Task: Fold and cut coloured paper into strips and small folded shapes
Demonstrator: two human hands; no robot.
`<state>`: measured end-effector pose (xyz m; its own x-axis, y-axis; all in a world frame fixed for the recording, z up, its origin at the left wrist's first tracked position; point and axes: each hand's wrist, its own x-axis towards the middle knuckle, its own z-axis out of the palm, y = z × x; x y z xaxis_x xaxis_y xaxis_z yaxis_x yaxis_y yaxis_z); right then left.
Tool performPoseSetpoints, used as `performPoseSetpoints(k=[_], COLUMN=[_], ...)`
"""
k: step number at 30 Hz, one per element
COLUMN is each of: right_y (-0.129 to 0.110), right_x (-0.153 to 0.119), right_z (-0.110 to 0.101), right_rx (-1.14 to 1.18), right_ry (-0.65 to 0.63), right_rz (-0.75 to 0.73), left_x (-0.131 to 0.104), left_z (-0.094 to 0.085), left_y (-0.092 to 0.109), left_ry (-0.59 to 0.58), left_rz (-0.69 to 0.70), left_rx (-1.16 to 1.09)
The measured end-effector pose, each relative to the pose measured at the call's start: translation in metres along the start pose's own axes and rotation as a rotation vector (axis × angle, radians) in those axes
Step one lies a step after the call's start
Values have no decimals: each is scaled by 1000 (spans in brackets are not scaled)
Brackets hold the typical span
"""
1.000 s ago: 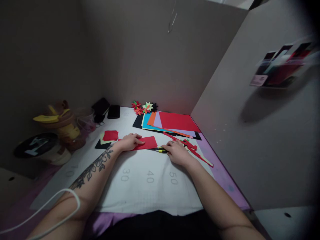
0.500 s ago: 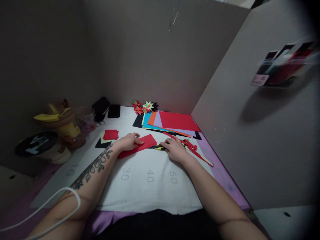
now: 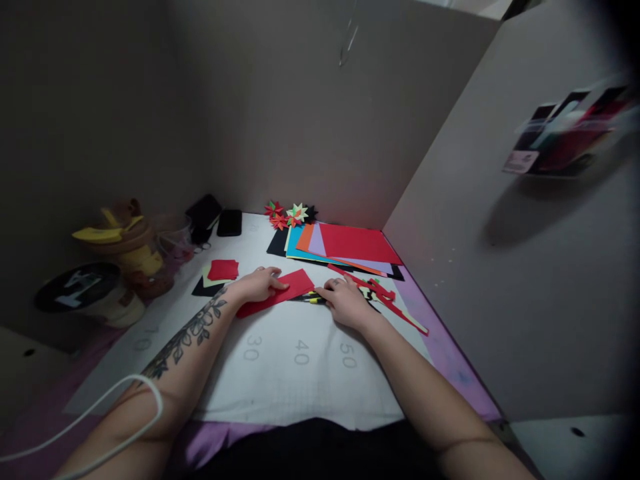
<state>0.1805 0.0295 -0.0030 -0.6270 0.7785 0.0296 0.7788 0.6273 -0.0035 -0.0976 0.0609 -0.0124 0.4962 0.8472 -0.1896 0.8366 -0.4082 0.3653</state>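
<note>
A long piece of red paper [image 3: 295, 285] lies slantwise on the white mat. My left hand [image 3: 260, 284] rests over its left part and holds it down, thumb and forefinger apart on top. At the paper's right end is my right hand [image 3: 344, 301], its fingers bent a little and apart, fingertips close to the edge. Under and beside those fingertips lie slim black and yellow tools [image 3: 314, 299], partly covered; their kind is unclear. Narrow red paper strips [image 3: 383, 291] lie just beyond my right hand, mixed with pale and green scraps.
Small red paper squares [image 3: 223, 269] lie on pale and black ones at left. Coloured sheets [image 3: 357, 243] are fanned out at the back, behind them folded paper stars [image 3: 295, 215]. A lidded tub [image 3: 90, 293] and a pot [image 3: 127, 243] stand left. A white cable [image 3: 159, 403] crosses my left forearm.
My right hand has shifted slightly left, its fingertips now nearer the red paper's right end. My left hand and the paper have hardly moved.
</note>
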Motion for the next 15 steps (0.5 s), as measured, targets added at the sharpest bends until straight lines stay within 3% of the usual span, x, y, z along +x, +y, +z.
performPoseSetpoints(k=[15], right_y=[-30], right_x=[6], right_z=[0], right_rx=[-10], right_ry=[7], right_rz=[-60], left_x=[-2], left_z=[1], left_y=[-1], left_ry=[34], left_rz=[58], left_rx=[22])
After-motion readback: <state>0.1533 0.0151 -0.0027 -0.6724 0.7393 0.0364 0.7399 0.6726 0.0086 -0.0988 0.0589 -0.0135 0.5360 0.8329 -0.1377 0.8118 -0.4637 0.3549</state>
